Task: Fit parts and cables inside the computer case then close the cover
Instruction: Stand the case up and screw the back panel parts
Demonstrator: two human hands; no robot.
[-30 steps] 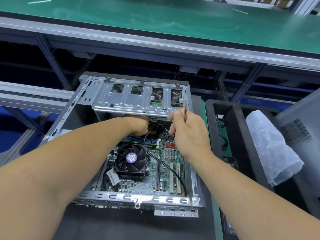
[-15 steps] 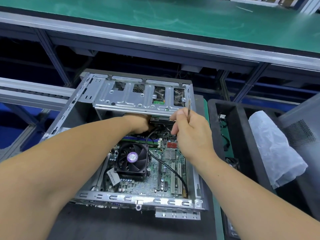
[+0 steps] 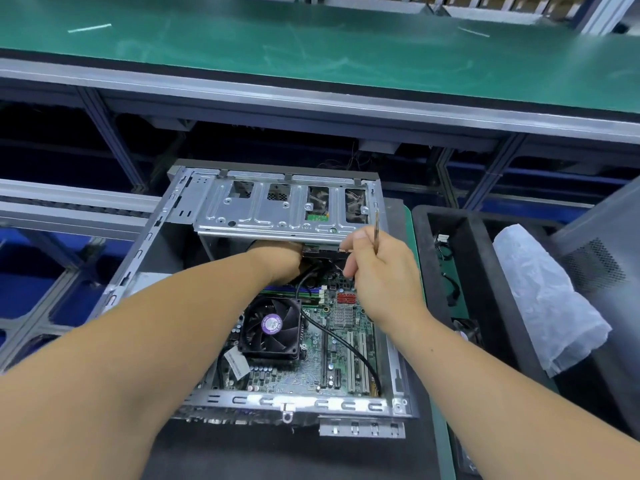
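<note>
A: Writing? Any readable?

B: Only the purple sticker on the fan [image 3: 271, 326]; its print is too blurred to read.

A: And the computer case [image 3: 394, 368]?

B: Open, bare silver metal, on the dark surface [image 3: 242, 452] at centre, green motherboard [image 3: 311, 362] exposed, drive cage [image 3: 277, 211] at its 12 o'clock.

A: The hands?

B: Left hand [image 3: 280, 263] reaches under the cage, fingers hidden, so I cannot tell. Right hand [image 3: 381, 271], at 3 o'clock of it, grips a thin tool [image 3: 376, 223].

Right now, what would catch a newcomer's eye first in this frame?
The open computer case at centre, its motherboard and black CPU fan exposed. Both hands meet under the drive cage: the left hand reaches beneath it, the right hand grips a thin tool. A green conveyor belt spans the top.
</note>
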